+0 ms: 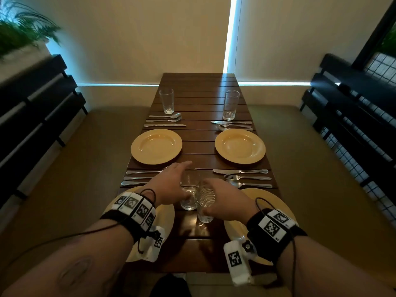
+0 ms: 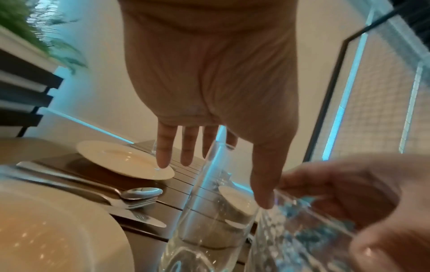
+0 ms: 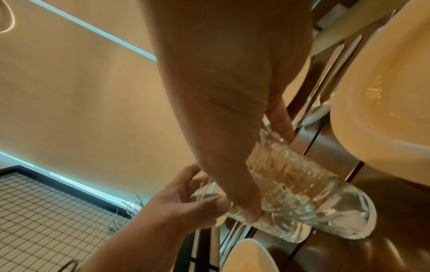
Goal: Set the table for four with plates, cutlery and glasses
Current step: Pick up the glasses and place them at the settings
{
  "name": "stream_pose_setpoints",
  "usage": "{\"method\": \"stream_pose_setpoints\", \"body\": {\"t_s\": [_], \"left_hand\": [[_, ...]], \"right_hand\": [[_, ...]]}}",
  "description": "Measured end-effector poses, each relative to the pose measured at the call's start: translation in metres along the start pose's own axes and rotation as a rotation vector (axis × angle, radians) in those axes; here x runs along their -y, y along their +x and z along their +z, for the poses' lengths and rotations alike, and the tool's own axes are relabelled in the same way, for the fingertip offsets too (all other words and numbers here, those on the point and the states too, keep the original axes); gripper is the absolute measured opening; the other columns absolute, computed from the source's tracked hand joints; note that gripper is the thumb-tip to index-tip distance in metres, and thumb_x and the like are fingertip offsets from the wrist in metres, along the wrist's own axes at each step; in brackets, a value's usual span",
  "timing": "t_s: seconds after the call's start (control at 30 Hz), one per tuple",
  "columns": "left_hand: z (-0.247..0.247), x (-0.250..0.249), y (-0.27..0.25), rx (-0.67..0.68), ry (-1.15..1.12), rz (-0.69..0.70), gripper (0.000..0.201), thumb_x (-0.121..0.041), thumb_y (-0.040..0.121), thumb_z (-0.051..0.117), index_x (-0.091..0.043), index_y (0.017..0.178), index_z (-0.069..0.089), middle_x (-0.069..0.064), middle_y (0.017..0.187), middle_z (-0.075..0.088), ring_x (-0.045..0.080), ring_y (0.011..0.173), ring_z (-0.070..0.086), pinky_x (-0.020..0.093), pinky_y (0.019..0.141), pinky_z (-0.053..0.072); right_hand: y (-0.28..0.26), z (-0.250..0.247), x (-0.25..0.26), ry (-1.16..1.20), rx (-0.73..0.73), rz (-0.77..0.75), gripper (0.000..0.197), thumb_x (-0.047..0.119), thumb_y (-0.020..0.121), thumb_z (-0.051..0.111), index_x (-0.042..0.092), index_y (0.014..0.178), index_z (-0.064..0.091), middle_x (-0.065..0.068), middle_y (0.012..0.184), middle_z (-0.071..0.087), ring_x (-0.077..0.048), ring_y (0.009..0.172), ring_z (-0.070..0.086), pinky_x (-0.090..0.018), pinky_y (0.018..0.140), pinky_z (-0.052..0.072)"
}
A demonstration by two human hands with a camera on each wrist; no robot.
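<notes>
Two glasses stand side by side on the dark slatted table [image 1: 197, 138] between the two near plates. My left hand [image 1: 169, 181] reaches over the smooth glass [image 1: 189, 202], fingers straight and spread, thumb [image 2: 263, 184] down its side. My right hand [image 1: 225, 200] grips the ribbed glass [image 1: 206, 196], thumb and fingers round its upper part [image 3: 302, 193]; its base is on or just above the wood. Four yellow plates lie in place: far left [image 1: 156, 146], far right [image 1: 240, 145], near left [image 1: 165, 213], near right [image 1: 267, 198]. Each has a set of cutlery [image 1: 246, 177] beside it.
Two more tall glasses stand at the far places, left [image 1: 166, 101] and right [image 1: 230, 105]. Dark slatted benches run along both sides [image 1: 38, 108] [image 1: 353, 116]. A green plant [image 1: 21, 28] sits at the upper left. The far end of the table meets a pale wall.
</notes>
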State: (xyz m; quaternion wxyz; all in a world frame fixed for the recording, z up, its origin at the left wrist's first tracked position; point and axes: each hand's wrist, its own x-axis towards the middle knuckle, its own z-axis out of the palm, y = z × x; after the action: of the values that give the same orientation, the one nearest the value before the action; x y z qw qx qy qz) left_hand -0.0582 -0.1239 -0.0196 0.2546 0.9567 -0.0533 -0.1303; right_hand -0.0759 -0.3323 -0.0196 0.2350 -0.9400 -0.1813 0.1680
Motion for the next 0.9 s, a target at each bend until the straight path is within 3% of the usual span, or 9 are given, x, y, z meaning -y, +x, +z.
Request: {"method": "stream_pose_setpoints", "body": {"t_s": [0.07,0.17,0.33,0.57,0.8,0.9], "left_hand": [[0.000,0.006,-0.006,-0.022,-0.131,-0.016,0.108,-0.040,0.076,0.085,-0.035,0.160,0.018,-0.004,0.163,0.029,0.018,0.146,0.037,0.037,0.117,0.038],[0.005,0.009,-0.012,-0.105,-0.225,-0.017,0.097,-0.048,0.082,0.079,-0.035,0.160,0.022,-0.006,0.164,0.030,0.015,0.147,0.034,0.037,0.118,0.034],[0.012,0.010,-0.014,-0.125,-0.176,-0.022,0.088,-0.043,0.084,0.078,-0.032,0.157,0.031,-0.006,0.159,0.039,0.014,0.143,0.040,0.038,0.116,0.039],[0.000,0.013,-0.010,-0.121,-0.160,-0.055,0.088,-0.043,0.083,0.080,-0.029,0.156,0.033,-0.005,0.158,0.041,0.016,0.142,0.043,0.036,0.115,0.040],[0.001,0.016,-0.008,-0.122,-0.230,-0.092,0.089,-0.042,0.083,0.080,-0.031,0.157,0.031,-0.003,0.159,0.040,0.018,0.142,0.043,0.037,0.113,0.041],[0.004,0.020,-0.010,-0.127,-0.291,-0.102,0.099,-0.048,0.082,0.079,-0.030,0.160,0.023,-0.004,0.164,0.032,0.018,0.147,0.036,0.039,0.117,0.035]], "right_hand": [[-0.004,0.005,-0.003,0.065,-0.038,0.048,0.106,0.059,0.069,0.078,0.026,0.154,0.025,0.005,0.160,0.032,-0.014,0.143,0.035,-0.035,0.113,0.038],[-0.013,0.018,-0.005,0.084,-0.156,0.091,0.104,0.069,0.071,0.070,0.027,0.155,0.025,0.008,0.161,0.031,-0.012,0.145,0.032,-0.036,0.115,0.036],[-0.011,0.033,-0.012,0.129,-0.226,0.113,0.093,0.061,0.076,0.070,0.032,0.153,0.028,0.012,0.158,0.036,-0.010,0.143,0.036,-0.036,0.114,0.038],[0.008,0.011,-0.025,0.207,-0.253,0.195,0.089,0.054,0.073,0.075,0.032,0.150,0.035,0.007,0.152,0.047,-0.015,0.137,0.045,-0.038,0.110,0.042],[0.017,-0.005,-0.033,0.201,-0.217,0.228,0.094,0.055,0.075,0.076,0.028,0.153,0.030,0.002,0.154,0.044,-0.020,0.139,0.044,-0.038,0.111,0.040],[0.013,-0.005,-0.034,0.237,-0.218,0.199,0.098,0.056,0.075,0.076,0.026,0.155,0.026,0.003,0.160,0.034,-0.019,0.145,0.035,-0.038,0.115,0.035]]}}
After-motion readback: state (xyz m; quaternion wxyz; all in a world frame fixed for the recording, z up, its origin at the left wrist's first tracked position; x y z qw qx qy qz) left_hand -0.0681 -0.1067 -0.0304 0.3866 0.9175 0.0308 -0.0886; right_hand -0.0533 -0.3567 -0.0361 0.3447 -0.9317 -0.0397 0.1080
